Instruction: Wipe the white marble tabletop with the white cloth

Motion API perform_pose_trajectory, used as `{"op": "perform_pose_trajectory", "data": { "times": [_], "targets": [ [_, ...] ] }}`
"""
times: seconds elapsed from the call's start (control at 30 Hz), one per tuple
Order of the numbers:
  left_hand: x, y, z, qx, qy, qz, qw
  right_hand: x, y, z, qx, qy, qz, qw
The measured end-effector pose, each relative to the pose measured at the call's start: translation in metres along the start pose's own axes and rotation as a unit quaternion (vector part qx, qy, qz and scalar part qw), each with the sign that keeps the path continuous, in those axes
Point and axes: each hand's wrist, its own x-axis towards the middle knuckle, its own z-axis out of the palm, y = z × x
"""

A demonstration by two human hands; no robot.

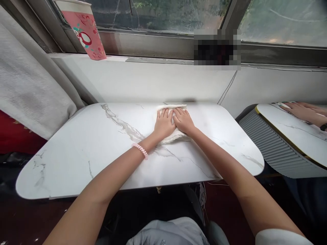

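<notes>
A white cloth [176, 136] lies partly folded near the back edge of a white marble-patterned table [76, 146]. My left hand [164, 124], with a pink coiled band [140, 150] near the wrist, rests flat on the cloth with its fingers stretched out. Beside it, my right hand [184, 120] presses on the same cloth, fingers also extended. The thumbs come close together in the middle. Most of the cloth under both palms is hidden.
A pink patterned paper cup [84, 34] stands on the window sill at the upper left. A grey-white curtain [30, 75] hangs at the left. On the right is a second table [293, 119] with another person's hands [306, 111] on it. A thin cable [227, 86] runs down the wall.
</notes>
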Motion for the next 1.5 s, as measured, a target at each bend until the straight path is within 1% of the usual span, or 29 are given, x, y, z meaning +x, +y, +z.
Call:
{"op": "perform_pose_trajectory", "data": {
  "times": [0.13, 0.27, 0.4, 0.47, 0.53, 0.63, 0.77, 0.87, 0.97, 1.17, 1.27, 1.37, 1.43, 1.5],
  "targets": [
    [-0.035, 0.022, -0.005, -0.011, -0.016, -0.006, 1.0, -0.041, -0.003, -0.013, -0.03, -0.049, -0.011, 0.998],
    [-0.067, 0.046, -0.014, -0.009, -0.05, 0.019, 0.999, -0.085, -0.001, -0.025, -0.037, -0.059, -0.015, 0.997],
    [-0.098, 0.071, -0.021, 0.012, -0.073, 0.036, 0.997, -0.131, 0.005, -0.036, -0.019, -0.076, -0.042, 0.996],
    [-0.109, 0.08, -0.022, 0.009, -0.088, 0.05, 0.995, -0.149, 0.009, -0.039, -0.012, -0.06, -0.047, 0.997],
    [-0.114, 0.085, -0.02, -0.002, -0.09, 0.073, 0.993, -0.161, 0.012, -0.04, -0.008, -0.039, -0.045, 0.998],
    [-0.114, 0.085, -0.016, -0.01, -0.087, 0.096, 0.991, -0.166, 0.015, -0.039, -0.003, -0.02, -0.043, 0.999],
    [-0.101, 0.083, -0.007, -0.01, -0.084, 0.099, 0.991, -0.152, 0.023, -0.038, 0.008, -0.016, -0.047, 0.999],
    [-0.076, 0.086, 0.001, -0.018, -0.07, 0.09, 0.993, -0.128, 0.041, -0.037, 0.018, -0.012, -0.047, 0.999],
    [-0.035, 0.089, 0.01, -0.022, -0.056, 0.08, 0.995, -0.092, 0.068, -0.037, 0.029, -0.007, -0.043, 0.999],
    [0.062, 0.09, 0.028, -0.017, -0.05, 0.068, 0.996, -0.008, 0.125, -0.033, 0.051, 0.009, -0.025, 0.998],
    [0.097, 0.091, 0.036, -0.018, -0.038, 0.075, 0.996, 0.022, 0.149, -0.029, 0.057, 0.036, -0.02, 0.997],
    [0.117, 0.093, 0.043, -0.018, -0.018, 0.074, 0.997, 0.039, 0.165, -0.028, 0.062, 0.058, -0.034, 0.996],
    [0.123, 0.096, 0.046, -0.018, -0.011, 0.07, 0.997, 0.043, 0.17, -0.028, 0.06, 0.055, -0.034, 0.996],
    [0.124, 0.098, 0.047, -0.016, -0.01, 0.066, 0.998, 0.042, 0.169, -0.031, 0.048, 0.039, -0.019, 0.998]
  ]
}}
